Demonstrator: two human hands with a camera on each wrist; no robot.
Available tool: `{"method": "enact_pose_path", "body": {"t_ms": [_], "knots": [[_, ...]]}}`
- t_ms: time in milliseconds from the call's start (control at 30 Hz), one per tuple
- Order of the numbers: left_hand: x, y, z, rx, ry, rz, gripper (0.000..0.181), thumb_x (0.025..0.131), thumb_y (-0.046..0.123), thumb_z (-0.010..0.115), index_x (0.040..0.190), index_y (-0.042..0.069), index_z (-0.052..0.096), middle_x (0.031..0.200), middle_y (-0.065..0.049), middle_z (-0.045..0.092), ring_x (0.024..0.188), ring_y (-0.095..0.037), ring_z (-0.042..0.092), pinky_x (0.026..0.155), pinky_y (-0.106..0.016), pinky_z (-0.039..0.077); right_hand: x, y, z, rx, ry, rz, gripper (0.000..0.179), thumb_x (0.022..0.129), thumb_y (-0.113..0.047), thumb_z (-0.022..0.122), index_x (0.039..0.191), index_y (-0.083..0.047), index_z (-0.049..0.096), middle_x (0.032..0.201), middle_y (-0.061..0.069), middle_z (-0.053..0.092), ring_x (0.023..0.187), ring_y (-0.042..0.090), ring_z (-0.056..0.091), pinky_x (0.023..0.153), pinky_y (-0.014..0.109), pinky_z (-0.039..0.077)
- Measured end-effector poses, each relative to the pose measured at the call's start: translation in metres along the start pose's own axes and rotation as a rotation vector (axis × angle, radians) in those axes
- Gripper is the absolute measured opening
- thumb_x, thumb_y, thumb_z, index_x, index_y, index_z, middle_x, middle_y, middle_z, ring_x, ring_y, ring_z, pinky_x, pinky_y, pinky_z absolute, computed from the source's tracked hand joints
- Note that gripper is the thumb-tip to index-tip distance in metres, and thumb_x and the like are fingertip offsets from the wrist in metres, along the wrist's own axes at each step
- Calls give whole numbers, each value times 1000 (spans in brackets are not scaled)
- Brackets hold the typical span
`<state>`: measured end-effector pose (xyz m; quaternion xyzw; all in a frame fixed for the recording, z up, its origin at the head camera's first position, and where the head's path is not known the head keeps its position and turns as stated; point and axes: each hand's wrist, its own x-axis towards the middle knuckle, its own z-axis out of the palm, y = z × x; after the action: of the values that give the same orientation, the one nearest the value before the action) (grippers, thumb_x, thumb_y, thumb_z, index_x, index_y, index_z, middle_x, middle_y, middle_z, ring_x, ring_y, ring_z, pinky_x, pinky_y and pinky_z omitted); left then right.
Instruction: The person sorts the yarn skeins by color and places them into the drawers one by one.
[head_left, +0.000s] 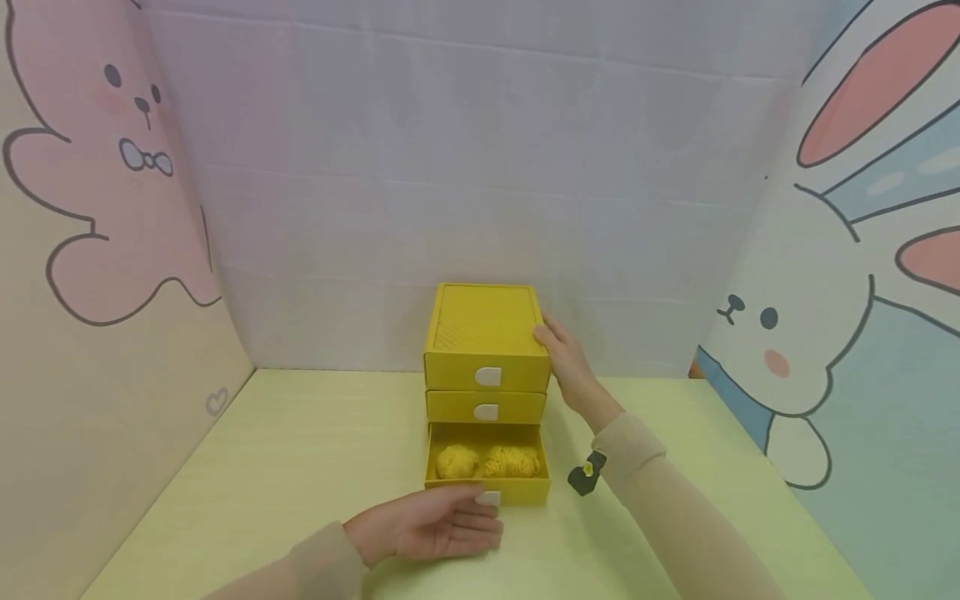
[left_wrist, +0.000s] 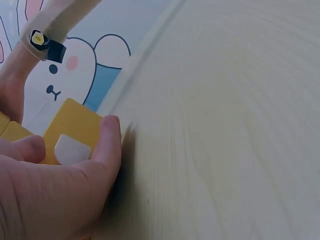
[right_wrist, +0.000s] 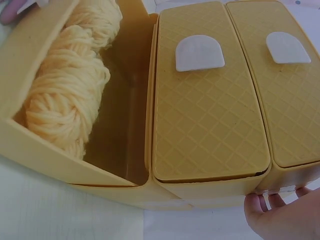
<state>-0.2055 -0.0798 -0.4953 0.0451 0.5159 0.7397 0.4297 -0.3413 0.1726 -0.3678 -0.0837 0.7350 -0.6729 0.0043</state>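
A yellow three-drawer cabinet (head_left: 487, 318) stands against the back wall, its white tabs facing me. The bottom drawer (head_left: 525, 493) is pulled out and holds two bundles of yellow yarn (head_left: 512, 462), seen larger as wound yarn (right_wrist: 65, 100) in the right wrist view. Just before that drawer's front is my left hand (head_left: 435, 525), fingers extended and thumb beside the white tab (left_wrist: 71, 150). My right hand (head_left: 567, 358) rests against the cabinet's right side near the top, thumb at the upper edge. Its fingertips (right_wrist: 275, 201) touch the side wall.
The middle drawer (right_wrist: 207, 120) and the top drawer (head_left: 450, 372) are closed. A pale wooden table (head_left: 300, 467) lies beneath the cabinet. Cloth walls with a printed bear (head_left: 142, 217) at left and a rabbit (head_left: 795, 333) at right enclose the space. A dark wrist device (head_left: 587, 473) hangs at my right sleeve.
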Motion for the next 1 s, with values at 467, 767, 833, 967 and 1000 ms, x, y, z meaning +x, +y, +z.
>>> {"method": "enact_pose_path", "body": {"t_ms": [467,767,833,967,1000], "knots": [[13,8,-3,-36,109,61,71,110,40,58,147,-20,46,138,-31,64,133,-40,62,114,-49,50,0,-2,2,-6,-7,-9,61,115,-35,45,171,-23,24,175,6,27,157,33,33,126,54,31],[24,12,-10,-40,157,88,65,112,36,55,145,-20,48,137,-30,65,131,-40,64,111,-47,52,-2,-2,1,-10,-20,-10,61,115,-37,45,171,-26,24,176,3,25,160,32,26,128,56,27],[27,13,-11,-28,168,101,64,112,36,54,145,-19,49,136,-30,66,130,-40,65,111,-47,52,-2,-2,1,-10,-21,-10,61,115,-37,45,171,-26,24,176,3,25,160,31,27,128,56,27],[32,15,-12,-10,180,126,63,113,35,53,143,-20,50,136,-32,65,130,-42,64,110,-47,53,-1,0,0,-10,-10,4,62,114,-37,45,171,-25,24,175,3,27,158,31,31,127,55,29],[33,16,-12,-6,184,130,63,112,35,53,143,-20,50,136,-32,65,130,-42,64,110,-47,53,-1,0,0,-11,-7,8,63,114,-38,46,171,-24,23,175,3,27,158,31,30,127,54,29]]}}
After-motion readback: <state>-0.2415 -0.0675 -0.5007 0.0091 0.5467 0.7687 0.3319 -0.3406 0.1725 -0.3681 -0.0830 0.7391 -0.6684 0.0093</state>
